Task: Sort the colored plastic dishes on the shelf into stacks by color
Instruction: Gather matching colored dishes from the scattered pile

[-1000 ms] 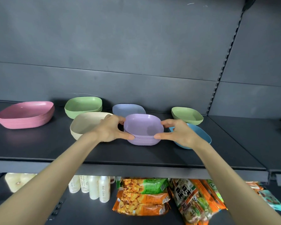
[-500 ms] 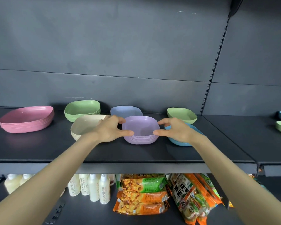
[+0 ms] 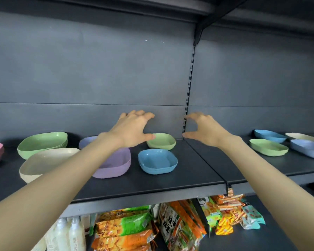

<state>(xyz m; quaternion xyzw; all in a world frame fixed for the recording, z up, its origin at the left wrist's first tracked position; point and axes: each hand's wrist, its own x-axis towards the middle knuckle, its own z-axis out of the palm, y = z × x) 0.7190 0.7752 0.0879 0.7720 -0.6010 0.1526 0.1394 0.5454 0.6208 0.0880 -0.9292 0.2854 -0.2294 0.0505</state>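
Both your hands hover empty above the shelf, left hand with fingers spread, right hand curled with thumb and fingers apart. The dishes look light, stiff and smooth, likely slippery, so pinch opposite rims. Sorted stacks sit at nine o'clock of your hands; loose ones, a green dish among them, lie at three o'clock past the upright, nothing blocking.

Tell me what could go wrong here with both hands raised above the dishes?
1. The left hand hovers open over the small green dish; lowering the forearm could nudge the purple stack beneath it.
2. Loose dishes on the right shelf section, like the green one, could be missed.
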